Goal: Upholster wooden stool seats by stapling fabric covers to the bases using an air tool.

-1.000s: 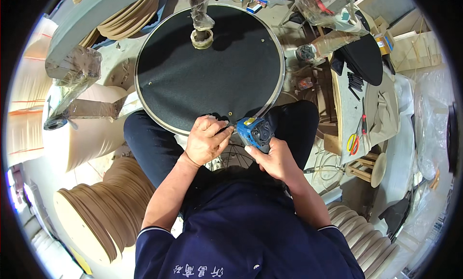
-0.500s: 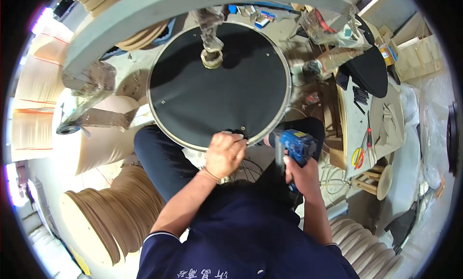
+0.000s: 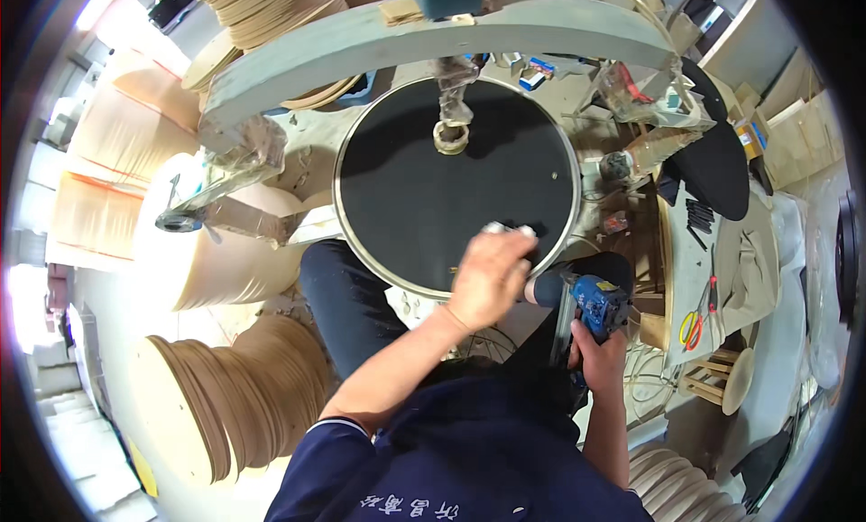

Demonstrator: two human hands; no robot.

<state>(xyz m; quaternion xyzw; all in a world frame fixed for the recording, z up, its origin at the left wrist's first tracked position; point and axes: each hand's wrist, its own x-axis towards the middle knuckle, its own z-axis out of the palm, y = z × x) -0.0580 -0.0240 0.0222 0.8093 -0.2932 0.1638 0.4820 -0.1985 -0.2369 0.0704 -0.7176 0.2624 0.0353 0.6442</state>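
Note:
A round board (image 3: 433, 206) covered in black fabric with a pale metal-looking rim lies over my knees, tilted under the grey frame. My left hand (image 3: 492, 274) rests over its near right part, fingers stretched onto the fabric, with white covering on the fingertips. Nothing shows in that hand, though its underside is hidden. My right hand (image 3: 600, 355) grips the handle of a blue and grey cordless power tool (image 3: 603, 304), perhaps a nail gun. The tool is beside the board's lower right rim, apart from it. Small shiny fittings dot the fabric.
A curved grey frame (image 3: 433, 39) spans above the board. On the right table lie scissors (image 3: 692, 331), a screwdriver (image 3: 713, 292) and black strips (image 3: 699, 217). Stacked brown discs (image 3: 244, 396) stand at left, large pale rolls (image 3: 234, 242) behind. A wooden stool (image 3: 722, 378) stands at right.
The board has turned counter-clockwise, its fittings shifting round. My left hand has left the near rim and reached farther onto the fabric. The whole view has shifted, and the tool stays in my right hand.

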